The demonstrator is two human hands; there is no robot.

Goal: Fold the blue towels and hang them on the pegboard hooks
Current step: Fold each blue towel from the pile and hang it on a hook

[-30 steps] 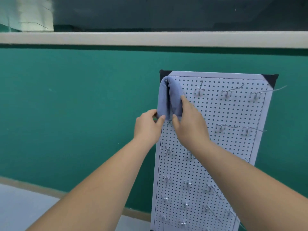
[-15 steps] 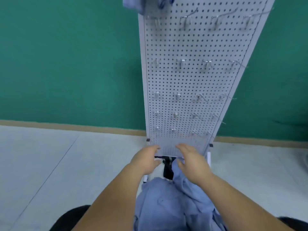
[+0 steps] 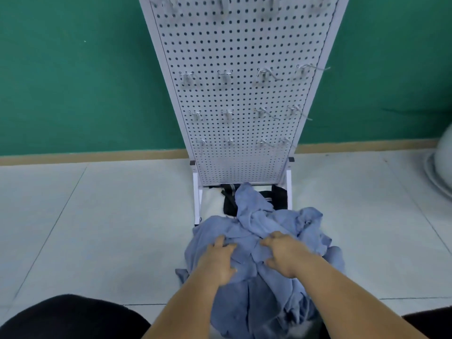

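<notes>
A crumpled heap of blue towels [image 3: 261,223] lies on the pale tiled floor at the foot of the white pegboard [image 3: 239,45]. Both my hands are down on the heap. My left hand [image 3: 219,259] rests on its left side with the fingers curled into the cloth. My right hand [image 3: 283,252] lies on the middle, fingers bent and gripping a fold. Rows of metal hooks [image 3: 226,75] stick out of the board; those in view carry nothing. The board's top is out of frame.
The pegboard stands on a white frame [image 3: 197,199] against a green wall. A black object [image 3: 230,204] lies under the board behind the towels. A pale rounded object [image 3: 442,162] sits at the right edge. My dark-clothed knees [image 3: 68,316] fill the bottom corners.
A second ago both hands held a folded towel on the top left hook. My view and hands have since dropped to the floor, and both hands now grip the towel heap.
</notes>
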